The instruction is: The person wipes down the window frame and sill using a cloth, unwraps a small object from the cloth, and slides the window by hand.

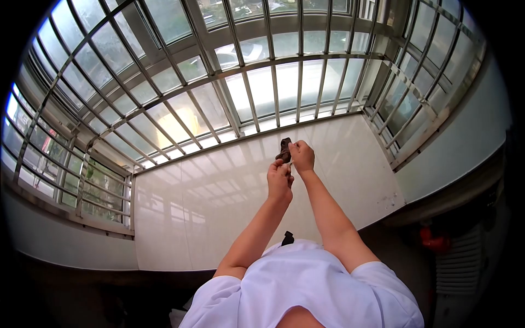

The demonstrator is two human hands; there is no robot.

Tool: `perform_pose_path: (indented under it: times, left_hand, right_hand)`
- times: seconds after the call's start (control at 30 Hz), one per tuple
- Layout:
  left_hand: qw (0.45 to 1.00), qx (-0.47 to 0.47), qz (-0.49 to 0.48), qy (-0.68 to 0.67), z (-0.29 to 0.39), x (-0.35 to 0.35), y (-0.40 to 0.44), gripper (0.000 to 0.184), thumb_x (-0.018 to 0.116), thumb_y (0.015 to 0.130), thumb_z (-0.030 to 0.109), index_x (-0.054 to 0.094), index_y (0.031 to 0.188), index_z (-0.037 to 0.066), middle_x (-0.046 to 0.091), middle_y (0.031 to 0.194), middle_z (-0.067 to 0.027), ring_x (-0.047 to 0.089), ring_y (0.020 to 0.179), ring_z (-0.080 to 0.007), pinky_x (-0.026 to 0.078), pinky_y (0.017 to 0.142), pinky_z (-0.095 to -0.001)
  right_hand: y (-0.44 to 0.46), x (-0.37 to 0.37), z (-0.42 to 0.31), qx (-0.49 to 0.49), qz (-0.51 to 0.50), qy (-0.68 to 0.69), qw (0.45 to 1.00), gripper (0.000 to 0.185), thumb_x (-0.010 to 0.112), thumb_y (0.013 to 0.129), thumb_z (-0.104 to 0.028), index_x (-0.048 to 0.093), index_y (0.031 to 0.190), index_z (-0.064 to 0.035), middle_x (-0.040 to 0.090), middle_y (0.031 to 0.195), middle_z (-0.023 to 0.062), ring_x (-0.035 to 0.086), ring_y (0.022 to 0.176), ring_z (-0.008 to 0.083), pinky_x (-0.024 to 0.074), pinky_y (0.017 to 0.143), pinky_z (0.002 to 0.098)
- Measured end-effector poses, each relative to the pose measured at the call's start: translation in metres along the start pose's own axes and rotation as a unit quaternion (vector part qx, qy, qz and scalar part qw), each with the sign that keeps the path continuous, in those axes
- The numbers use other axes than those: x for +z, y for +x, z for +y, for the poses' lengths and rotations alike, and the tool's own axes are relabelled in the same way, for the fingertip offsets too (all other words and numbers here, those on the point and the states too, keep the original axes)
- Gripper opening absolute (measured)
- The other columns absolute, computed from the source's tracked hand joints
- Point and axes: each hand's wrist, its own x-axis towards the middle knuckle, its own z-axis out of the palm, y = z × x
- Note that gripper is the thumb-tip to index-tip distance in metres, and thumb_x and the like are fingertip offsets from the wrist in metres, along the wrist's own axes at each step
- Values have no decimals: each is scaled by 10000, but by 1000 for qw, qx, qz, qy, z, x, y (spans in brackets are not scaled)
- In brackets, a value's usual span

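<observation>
A small dark brown, knobbly object (284, 148), perhaps a carved piece, is held up in front of me over the pale tiled ledge. Its exact kind is too small to make out. My left hand (280, 179) is closed around its lower end. Close beside it, my right hand (302, 156) is closed too, with thumb and fingers pinched against the object's right side. Something thin and pale (291, 162) shows between the two hands, but I cannot tell what it is.
A glossy tiled ledge (219, 218) spreads beneath my hands. Metal window bars (246, 95) enclose its far side and both ends. Small dark marks (387, 201) dot the ledge at right. Below on the right are a red object (435, 240) and a ribbed grey thing (459, 262).
</observation>
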Motion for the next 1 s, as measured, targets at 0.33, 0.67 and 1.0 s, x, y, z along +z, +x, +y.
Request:
perform_pose_path:
  times: [0.33,0.67,1.0]
  left_hand:
    - [977,12,-58,207,10,-67,-57,343,583,890,138,451,1185,24,622,791,5,476,588,-56,404,577,-222]
    - [929,72,-193,308,-37,-41,-16,101,624,878,131,616,938,50,675,854,-24,618,689,-84,399,536,-187]
    - [799,180,-207,536,-22,-19,-3,152,706,777,68,648,918,62,621,835,-31,560,649,-93,455,602,-251]
  right_hand:
    - [79,-143,57,194,11,245,950,291,513,949,-358,583,891,-82,438,573,-58,358,428,20,281,379,170]
    - [35,-159,-24,149,-148,349,913,246,528,941,-272,608,1137,-147,566,783,-67,523,678,34,413,599,191]
    - [34,-154,-22,111,-152,298,936,264,548,926,-314,623,1107,-138,598,845,-46,568,745,51,424,649,220]
